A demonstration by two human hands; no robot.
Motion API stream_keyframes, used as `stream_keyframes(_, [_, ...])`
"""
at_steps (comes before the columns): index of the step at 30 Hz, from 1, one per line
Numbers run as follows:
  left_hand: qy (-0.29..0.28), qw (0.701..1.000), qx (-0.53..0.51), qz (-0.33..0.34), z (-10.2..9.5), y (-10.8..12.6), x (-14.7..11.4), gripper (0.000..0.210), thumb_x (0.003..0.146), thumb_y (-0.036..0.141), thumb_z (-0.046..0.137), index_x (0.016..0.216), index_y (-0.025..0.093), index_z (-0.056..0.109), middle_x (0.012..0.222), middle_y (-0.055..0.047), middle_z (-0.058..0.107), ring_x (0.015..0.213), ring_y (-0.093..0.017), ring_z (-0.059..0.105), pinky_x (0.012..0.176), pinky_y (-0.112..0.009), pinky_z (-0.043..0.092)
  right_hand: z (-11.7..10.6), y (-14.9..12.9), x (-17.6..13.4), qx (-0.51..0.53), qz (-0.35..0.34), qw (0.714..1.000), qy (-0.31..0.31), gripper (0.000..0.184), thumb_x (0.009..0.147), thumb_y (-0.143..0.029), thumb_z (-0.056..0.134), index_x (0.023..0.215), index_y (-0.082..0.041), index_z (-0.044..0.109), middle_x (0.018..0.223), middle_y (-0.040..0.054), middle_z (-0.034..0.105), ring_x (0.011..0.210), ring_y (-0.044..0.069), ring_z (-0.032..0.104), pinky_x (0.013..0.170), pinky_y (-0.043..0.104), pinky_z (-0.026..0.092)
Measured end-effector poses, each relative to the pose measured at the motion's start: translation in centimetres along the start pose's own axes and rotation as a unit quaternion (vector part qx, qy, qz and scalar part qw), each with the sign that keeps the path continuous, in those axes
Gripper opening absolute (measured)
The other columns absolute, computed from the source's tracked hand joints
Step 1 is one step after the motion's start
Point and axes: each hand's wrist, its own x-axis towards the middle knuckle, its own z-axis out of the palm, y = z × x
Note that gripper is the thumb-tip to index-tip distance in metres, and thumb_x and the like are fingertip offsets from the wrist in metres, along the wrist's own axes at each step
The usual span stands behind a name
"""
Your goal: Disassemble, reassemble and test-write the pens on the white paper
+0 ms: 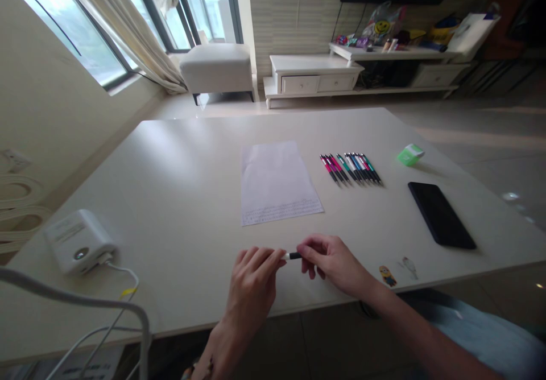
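Observation:
Between my two hands, just above the near part of the table, is a pen (292, 256) with a black grip and a whitish section. My left hand (259, 272) is closed on its left end, and my right hand (326, 257) pinches the black end. Fingers cover most of the pen, so its full length is hidden. Beyond the hands lies a sheet of paper (275, 178) with rows of small handwriting along its near edge. To its right, several pens (352, 169) in pink, green, white and blue with black grips lie side by side.
A black phone (441, 215) and a green-and-white small item (410, 155) are at the table's right. Two stickers, one a yellow cartoon figure (387, 276), are near the front edge. A white adapter box (79, 240) with cables sits at left. A gray lamp-like tube (85, 299) crosses the lower left.

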Motion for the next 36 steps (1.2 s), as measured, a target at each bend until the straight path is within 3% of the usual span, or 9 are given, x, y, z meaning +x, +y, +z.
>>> stream_keyframes(9, [0.013,1.0,0.005,-0.014,-0.06,0.36,-0.5,0.019,0.087,0.014,0.053,0.102,0.021,0.062,0.082,-0.003,0.067,0.073,-0.015,0.055,0.07,-0.03,0.037,0.05,-0.25,-0.02,0.018,0.011,1.0,-0.01,0.031,0.075,-0.043,0.066,0.082,-0.014,0.06,0.067,0.0024,0.063,0.054,0.011,0.056,0.043,0.02,0.039])
stream_keyframes(19, [0.013,0.999,0.003,-0.029,0.53,0.25,-0.79,0.018,0.086,0.014,0.053,0.099,0.021,0.063,0.082,-0.002,0.067,0.074,-0.015,0.057,0.071,-0.03,0.037,0.01,-0.4,-0.06,0.018,0.017,0.999,-0.03,0.031,0.079,-0.045,0.06,0.084,-0.014,0.061,0.067,0.0032,0.064,0.051,0.011,0.058,0.041,0.02,0.038])
stream_keyframes(29, [0.026,0.999,0.006,-0.025,0.56,0.41,-0.64,0.017,0.086,0.015,0.054,0.098,0.021,0.064,0.081,-0.002,0.068,0.073,-0.014,0.058,0.072,-0.03,0.038,-0.23,-0.14,-0.12,0.013,-0.002,1.0,0.005,0.032,0.074,-0.045,0.066,0.08,-0.014,0.062,0.068,0.0028,0.065,0.053,0.012,0.059,0.043,0.02,0.04])
stream_keyframes(32, [0.028,0.999,0.003,-0.03,0.58,0.45,-0.58,0.017,0.086,0.015,0.053,0.097,0.022,0.064,0.081,-0.002,0.068,0.073,-0.014,0.058,0.072,-0.03,0.039,-0.3,-0.16,-0.18,0.018,0.016,1.0,-0.01,0.035,0.08,-0.048,0.058,0.08,-0.014,0.062,0.066,0.0033,0.064,0.047,0.01,0.056,0.039,0.02,0.036])
stream_keyframes(36, [0.035,0.999,-0.003,-0.033,0.61,0.44,-0.54,0.016,0.086,0.016,0.054,0.097,0.021,0.064,0.081,-0.002,0.068,0.073,-0.014,0.059,0.072,-0.03,0.039,-0.42,-0.32,-0.19,0.013,-0.017,1.0,0.02,0.029,0.073,-0.042,0.068,0.082,-0.015,0.063,0.069,0.0019,0.064,0.056,0.012,0.059,0.046,0.021,0.042])
